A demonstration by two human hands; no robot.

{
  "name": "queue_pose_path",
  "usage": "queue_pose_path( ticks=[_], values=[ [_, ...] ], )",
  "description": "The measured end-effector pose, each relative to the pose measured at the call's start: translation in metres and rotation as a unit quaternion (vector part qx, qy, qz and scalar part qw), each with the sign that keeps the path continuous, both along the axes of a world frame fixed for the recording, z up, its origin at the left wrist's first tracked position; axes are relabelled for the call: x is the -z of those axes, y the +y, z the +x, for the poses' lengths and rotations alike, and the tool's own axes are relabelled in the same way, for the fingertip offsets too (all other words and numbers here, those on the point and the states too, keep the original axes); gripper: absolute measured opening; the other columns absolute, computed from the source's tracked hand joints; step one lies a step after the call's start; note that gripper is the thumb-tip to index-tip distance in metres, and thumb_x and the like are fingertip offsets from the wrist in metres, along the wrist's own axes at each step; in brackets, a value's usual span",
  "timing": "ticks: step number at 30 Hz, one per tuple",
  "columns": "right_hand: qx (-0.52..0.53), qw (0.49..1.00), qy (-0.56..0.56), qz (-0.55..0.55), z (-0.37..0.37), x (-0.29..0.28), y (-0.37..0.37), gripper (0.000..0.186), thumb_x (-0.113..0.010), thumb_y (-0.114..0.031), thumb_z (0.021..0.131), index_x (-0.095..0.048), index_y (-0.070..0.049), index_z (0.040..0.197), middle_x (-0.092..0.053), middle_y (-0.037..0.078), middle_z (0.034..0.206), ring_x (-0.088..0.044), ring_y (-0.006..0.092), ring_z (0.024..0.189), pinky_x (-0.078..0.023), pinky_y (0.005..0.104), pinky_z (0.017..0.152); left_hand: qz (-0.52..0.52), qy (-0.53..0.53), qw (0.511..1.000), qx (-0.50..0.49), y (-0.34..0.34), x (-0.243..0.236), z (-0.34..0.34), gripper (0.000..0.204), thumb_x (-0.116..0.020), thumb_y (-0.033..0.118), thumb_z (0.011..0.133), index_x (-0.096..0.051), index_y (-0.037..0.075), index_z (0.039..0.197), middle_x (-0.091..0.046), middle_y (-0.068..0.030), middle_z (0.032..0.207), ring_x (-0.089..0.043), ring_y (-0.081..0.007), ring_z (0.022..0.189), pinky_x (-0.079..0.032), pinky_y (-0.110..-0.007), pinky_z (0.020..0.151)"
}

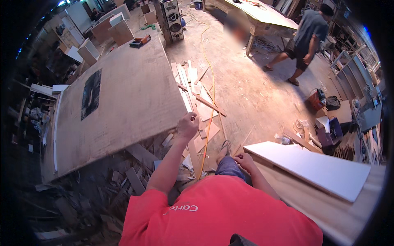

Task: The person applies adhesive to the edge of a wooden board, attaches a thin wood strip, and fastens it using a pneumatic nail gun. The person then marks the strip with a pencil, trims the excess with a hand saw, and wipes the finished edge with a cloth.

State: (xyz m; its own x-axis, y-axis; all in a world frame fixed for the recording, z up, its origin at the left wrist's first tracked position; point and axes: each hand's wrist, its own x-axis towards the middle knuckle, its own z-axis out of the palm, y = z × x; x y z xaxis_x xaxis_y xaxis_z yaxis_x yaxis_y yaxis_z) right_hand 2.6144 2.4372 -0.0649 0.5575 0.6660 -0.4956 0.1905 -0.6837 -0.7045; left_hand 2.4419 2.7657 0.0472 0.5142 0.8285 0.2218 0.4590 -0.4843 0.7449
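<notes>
My left hand (188, 126) is raised beside the right edge of a large wooden worktable (135, 98). Its fingers are curled closed, and whatever they hold, if anything, cannot be made out. Lower and to the right, my right hand (245, 162) hangs near the left corner of a white panel (312, 168). Its fingers are loosely bent and apart, with nothing visible in them. On the worktable lie a dark rectangular patch (91, 94) and, at its far end, an orange and black tool (140, 41).
Offcuts (197, 98) and a yellow hose (208, 61) lie on the floor ahead. More scrap wood (135, 180) is heaped under the worktable. Another person (310, 39) walks at the far right, near a second table (262, 14). A red bucket (317, 99) stands right.
</notes>
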Motion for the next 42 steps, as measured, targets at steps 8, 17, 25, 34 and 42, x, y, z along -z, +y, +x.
queue_pose_path(
  ticks=[8, 17, 25, 34, 42],
  values=[
    [-0.157, 0.97, -0.07, -0.173, 0.241, 0.109, 0.065, 0.034, -0.082, -0.038, 0.081, -0.082, -0.009, 0.098, -0.079, 0.013, 0.098, -0.075, 0.0287, 0.096, -0.058, 0.0403, 0.089, -0.001, 0.034, 0.994, -0.104, 0.133, 0.02, 0.157, 0.02, -0.072, 0.026, 0.087, -0.075, 0.01, 0.097, -0.068, -0.0095, 0.088, -0.069, -0.0286, 0.079, -0.052, -0.046, 0.076],
    [-0.045, 0.987, -0.104, -0.113, 0.502, 0.079, 0.225, 0.023, -0.079, -0.022, 0.084, -0.078, -0.002, 0.096, -0.076, 0.01, 0.082, -0.07, 0.018, 0.07, -0.056, 0.0348, 0.064, 0.073, 0.034, 0.966, -0.246, 0.269, 0.034, 0.183, 0.015, -0.07, 0.021, 0.085, -0.078, 0.008, 0.088, -0.074, -0.0146, 0.082, -0.072, -0.0329, 0.074, -0.057, -0.043, 0.07],
    [0.092, 0.984, 0.031, 0.148, 0.587, 0.021, 0.428, 0.024, -0.074, -0.023, 0.093, -0.076, 0.0, 0.101, -0.074, 0.009, 0.085, -0.07, 0.0159, 0.079, -0.054, 0.0322, 0.069, 0.059, 0.133, 0.922, -0.36, 0.465, 0.009, 0.23, 0.018, -0.07, 0.022, 0.085, -0.077, 0.006, 0.088, -0.074, -0.0148, 0.082, -0.072, -0.0328, 0.075, -0.056, -0.045, 0.072],
    [0.018, 0.944, 0.078, -0.319, 0.617, 0.153, 0.265, 0.035, -0.064, -0.034, 0.088, -0.077, -0.003, 0.096, -0.074, 0.02, 0.088, -0.071, 0.0343, 0.084, -0.054, 0.0457, 0.077, 0.064, 0.018, 0.976, -0.207, 0.666, 0.013, 0.511, 0.019, -0.073, 0.024, 0.084, -0.078, 0.007, 0.091, -0.074, -0.011, 0.081, -0.072, -0.0272, 0.074, -0.055, -0.04, 0.071],
    [0.096, 0.952, 0.046, -0.287, 0.787, 0.142, 0.414, 0.024, -0.067, -0.023, 0.087, -0.076, -0.003, 0.098, -0.072, 0.013, 0.086, -0.067, 0.0258, 0.073, -0.054, 0.039, 0.066, 0.027, 0.019, 0.935, -0.352, 0.794, 0.029, 0.621, 0.022, -0.078, 0.029, 0.084, -0.079, 0.007, 0.09, -0.074, -0.0081, 0.08, -0.072, -0.0214, 0.074, -0.055, -0.037, 0.073]
  ],
)
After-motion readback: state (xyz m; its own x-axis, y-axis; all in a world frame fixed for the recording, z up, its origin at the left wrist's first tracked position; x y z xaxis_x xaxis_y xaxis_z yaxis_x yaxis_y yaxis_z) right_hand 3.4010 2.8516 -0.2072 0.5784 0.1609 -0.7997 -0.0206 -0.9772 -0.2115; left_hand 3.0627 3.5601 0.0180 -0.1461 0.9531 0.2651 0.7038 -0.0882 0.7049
